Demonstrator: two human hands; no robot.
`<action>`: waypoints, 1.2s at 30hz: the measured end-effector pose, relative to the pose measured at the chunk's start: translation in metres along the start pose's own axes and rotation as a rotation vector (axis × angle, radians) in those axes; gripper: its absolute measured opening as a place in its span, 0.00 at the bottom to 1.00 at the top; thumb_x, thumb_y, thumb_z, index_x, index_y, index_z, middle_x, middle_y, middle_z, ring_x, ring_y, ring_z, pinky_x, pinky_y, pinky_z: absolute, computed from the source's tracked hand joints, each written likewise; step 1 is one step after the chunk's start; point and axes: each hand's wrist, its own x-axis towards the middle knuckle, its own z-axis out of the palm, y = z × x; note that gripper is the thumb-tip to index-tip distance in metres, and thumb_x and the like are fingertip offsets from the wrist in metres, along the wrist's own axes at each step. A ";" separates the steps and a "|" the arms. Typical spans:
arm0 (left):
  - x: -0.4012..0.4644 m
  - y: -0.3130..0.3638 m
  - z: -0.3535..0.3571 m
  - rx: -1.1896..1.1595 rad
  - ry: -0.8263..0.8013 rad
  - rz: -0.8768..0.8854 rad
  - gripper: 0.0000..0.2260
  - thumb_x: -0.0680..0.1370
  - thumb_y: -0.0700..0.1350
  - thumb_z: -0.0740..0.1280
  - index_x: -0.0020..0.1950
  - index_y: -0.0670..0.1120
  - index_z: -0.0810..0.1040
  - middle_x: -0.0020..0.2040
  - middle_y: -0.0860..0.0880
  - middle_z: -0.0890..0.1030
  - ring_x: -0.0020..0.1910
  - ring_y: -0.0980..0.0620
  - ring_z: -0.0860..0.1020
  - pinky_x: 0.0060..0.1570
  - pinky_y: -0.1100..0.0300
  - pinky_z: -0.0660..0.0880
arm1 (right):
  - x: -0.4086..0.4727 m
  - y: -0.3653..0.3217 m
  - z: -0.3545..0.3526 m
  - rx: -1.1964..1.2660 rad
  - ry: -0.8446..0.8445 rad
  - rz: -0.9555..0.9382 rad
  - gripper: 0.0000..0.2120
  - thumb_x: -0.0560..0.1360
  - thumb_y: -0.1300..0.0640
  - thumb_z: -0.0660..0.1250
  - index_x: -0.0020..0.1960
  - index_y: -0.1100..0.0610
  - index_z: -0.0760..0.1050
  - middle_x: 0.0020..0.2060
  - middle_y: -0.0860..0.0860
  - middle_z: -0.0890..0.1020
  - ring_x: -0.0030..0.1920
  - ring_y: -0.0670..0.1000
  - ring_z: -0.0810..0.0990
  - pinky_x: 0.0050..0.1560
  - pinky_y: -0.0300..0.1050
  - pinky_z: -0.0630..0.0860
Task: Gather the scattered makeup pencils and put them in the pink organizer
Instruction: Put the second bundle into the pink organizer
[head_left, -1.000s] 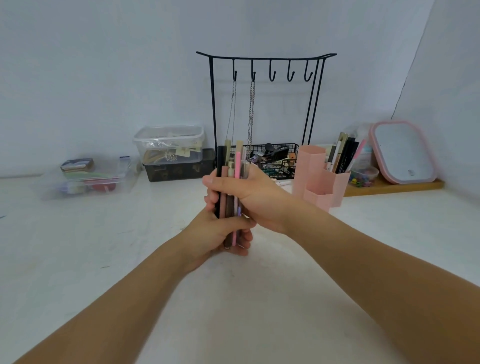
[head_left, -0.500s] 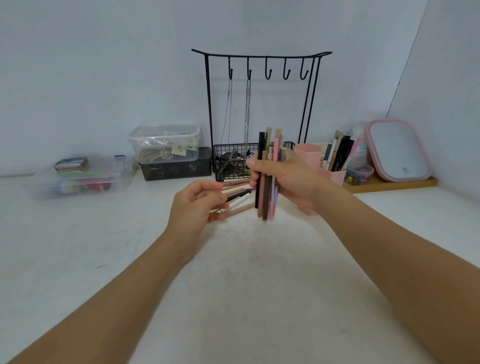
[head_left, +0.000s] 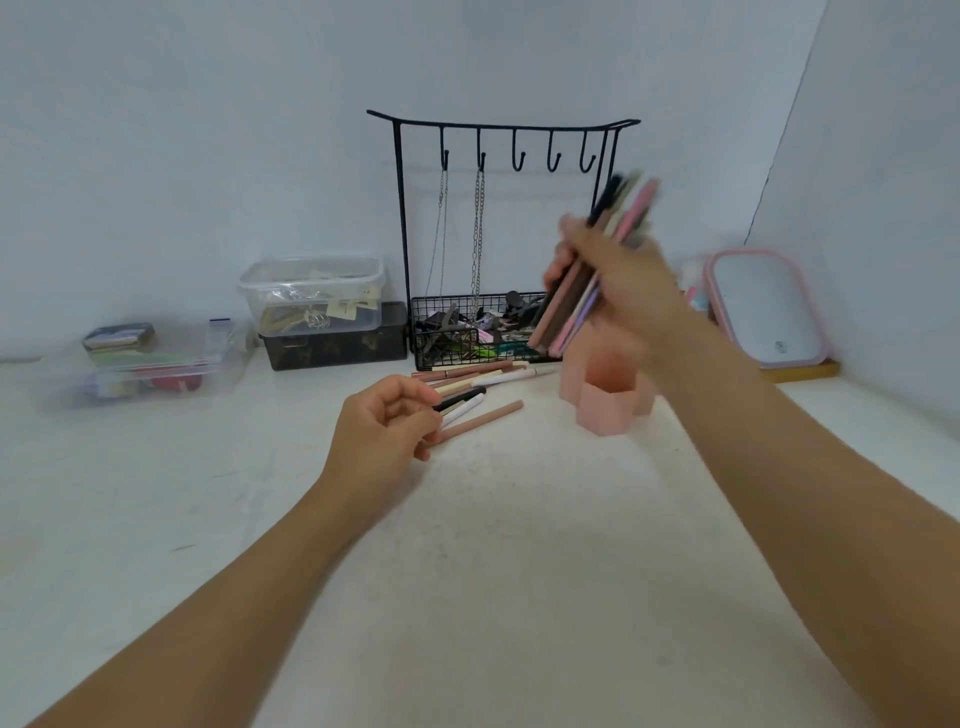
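My right hand (head_left: 618, 280) grips a bundle of makeup pencils (head_left: 563, 314), tilted with the tops leaning right and blurred by motion. It is raised just above the pink organizer (head_left: 605, 410), whose front compartments show below my wrist. Several more pencils (head_left: 483, 379) lie scattered on the white table left of the organizer. My left hand (head_left: 379, 431) sits at their near ends with fingers loosely curled. I cannot tell whether it touches them.
A black jewelry stand (head_left: 400, 234) with hanging chains and a wire basket (head_left: 467, 332) of small items is behind the pencils. Clear plastic boxes (head_left: 311, 291) and a dark box (head_left: 332, 348) sit back left. A pink-framed mirror (head_left: 763, 306) leans at the right on a wooden tray (head_left: 810, 370).
My left hand let go of the bundle and dropped toward the pencils on the table. My right hand carried the bundle up and right, over the organizer, tilting it.
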 end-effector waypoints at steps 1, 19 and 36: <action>0.000 -0.001 0.000 0.007 -0.003 0.003 0.09 0.75 0.28 0.67 0.47 0.40 0.82 0.34 0.43 0.81 0.33 0.50 0.79 0.32 0.61 0.77 | 0.007 -0.012 -0.005 0.054 0.054 -0.057 0.06 0.77 0.61 0.71 0.43 0.60 0.76 0.32 0.54 0.78 0.33 0.52 0.79 0.47 0.51 0.81; 0.000 -0.003 0.000 0.026 -0.061 0.017 0.05 0.76 0.30 0.69 0.45 0.39 0.81 0.31 0.44 0.79 0.29 0.53 0.77 0.30 0.60 0.72 | 0.062 -0.029 -0.032 -0.257 0.279 0.019 0.09 0.76 0.61 0.73 0.51 0.64 0.75 0.32 0.54 0.78 0.32 0.52 0.80 0.46 0.49 0.84; 0.001 -0.004 0.000 0.028 -0.059 0.025 0.05 0.75 0.31 0.69 0.46 0.40 0.82 0.31 0.44 0.79 0.30 0.51 0.76 0.29 0.60 0.71 | 0.047 0.014 -0.023 -0.961 0.301 0.083 0.10 0.72 0.53 0.73 0.44 0.60 0.78 0.38 0.55 0.81 0.32 0.49 0.76 0.34 0.42 0.73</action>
